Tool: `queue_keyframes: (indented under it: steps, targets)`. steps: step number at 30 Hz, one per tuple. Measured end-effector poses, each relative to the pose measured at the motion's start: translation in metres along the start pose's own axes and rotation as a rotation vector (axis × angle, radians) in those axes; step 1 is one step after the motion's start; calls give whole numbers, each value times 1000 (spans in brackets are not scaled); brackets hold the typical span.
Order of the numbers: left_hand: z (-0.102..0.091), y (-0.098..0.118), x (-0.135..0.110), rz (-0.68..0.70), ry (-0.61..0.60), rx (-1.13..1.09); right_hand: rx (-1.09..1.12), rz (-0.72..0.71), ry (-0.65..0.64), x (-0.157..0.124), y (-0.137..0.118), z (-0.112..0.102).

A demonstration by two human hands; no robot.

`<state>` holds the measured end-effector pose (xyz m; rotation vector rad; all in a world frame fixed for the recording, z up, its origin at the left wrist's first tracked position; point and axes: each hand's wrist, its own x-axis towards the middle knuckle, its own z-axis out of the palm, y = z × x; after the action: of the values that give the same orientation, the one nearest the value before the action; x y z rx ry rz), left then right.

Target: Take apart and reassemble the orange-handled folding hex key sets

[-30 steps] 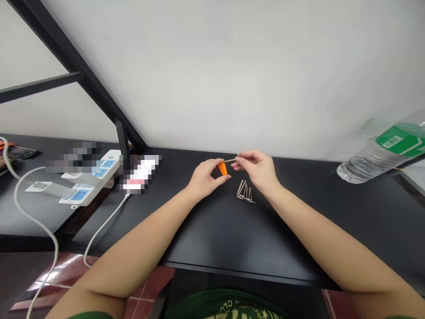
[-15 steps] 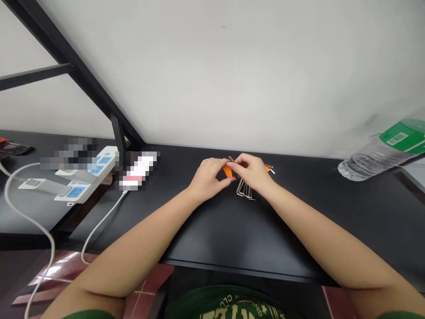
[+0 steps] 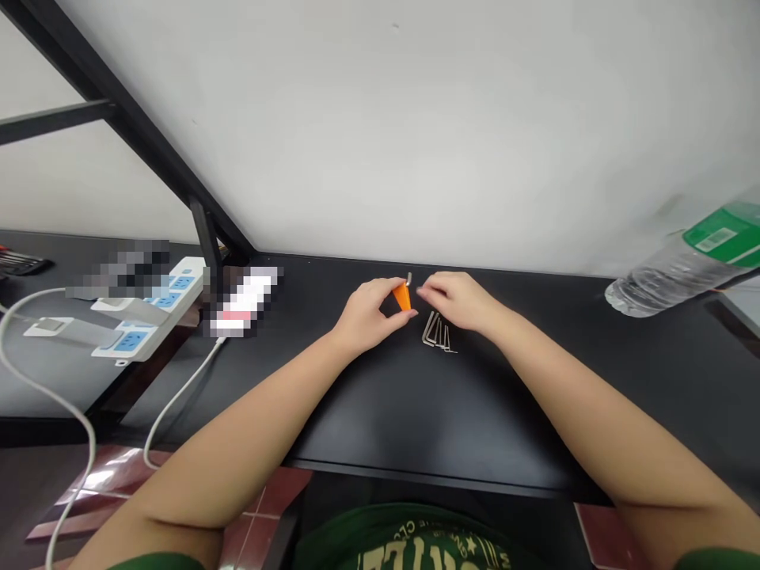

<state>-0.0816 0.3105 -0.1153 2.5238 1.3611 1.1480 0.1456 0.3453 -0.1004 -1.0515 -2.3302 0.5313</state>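
My left hand (image 3: 369, 318) pinches an orange plastic hex key holder (image 3: 402, 297) between thumb and fingers, just above the black table. A short metal hex key (image 3: 408, 279) sticks up from the holder's top. My right hand (image 3: 460, 299) is a little to the right, apart from the holder, its thumb and fingertips pressed together. A small greyish tip shows at those fingers, too blurred to name. Below the right hand, several loose L-shaped hex keys (image 3: 438, 332) lie side by side on the table, their upper ends close under the hand.
A large clear bottle with a green label (image 3: 721, 235) leans in at the right. On the left are a white power strip (image 3: 148, 332) with plugs, a blurred-out phone-like object (image 3: 246, 301) on a white cable (image 3: 184, 396), and a black metal frame (image 3: 205, 237). A wall rises behind the table (image 3: 416, 419).
My right hand has drawn back to the right from the orange holder, showing more of it and the key in its top. The orange piece with metal ends beyond my right hand no longer shows.
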Motion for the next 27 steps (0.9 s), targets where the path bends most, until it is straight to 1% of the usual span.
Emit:
queue_keyframes:
  steps: [2, 3, 5, 9, 13, 16, 19, 21, 23, 24, 25, 27]
  targets:
    - [1, -6, 0, -61, 32, -41, -305, -138, -129, -5, 1, -5]
    - [2, -9, 0, -85, 44, -63, -419, -181, -191, -7, 1, -5]
    - [4, -12, 1, -124, 63, -104, -546, -228, -269, -11, -3, -4]
    - [6, -12, 2, -163, 70, -125, -630, -282, -273, -10, -13, 6]
    - [7, -13, 3, -175, 80, -132, -645, -280, -273, -6, -14, 13]
    - [7, -18, 4, -206, 108, -135, -628, -277, -276, -5, -11, 13]
    - [6, -22, 6, -250, 124, -144, -593, -267, -274, -6, -9, 7]
    - [6, -23, 7, -264, 131, -143, -538, -240, -225, -6, -6, 1]
    - [5, -23, 7, -256, 130, -123, -385, -194, -105, -4, -3, -4]
    - [5, -22, 7, -242, 123, -111, -245, -151, -29, -2, -1, -5]
    - [5, -21, 7, -224, 112, -103, -59, -89, 45, -1, 0, -5]
    - [5, -17, 6, -181, 79, -95, 385, 56, 149, 3, 0, -3]
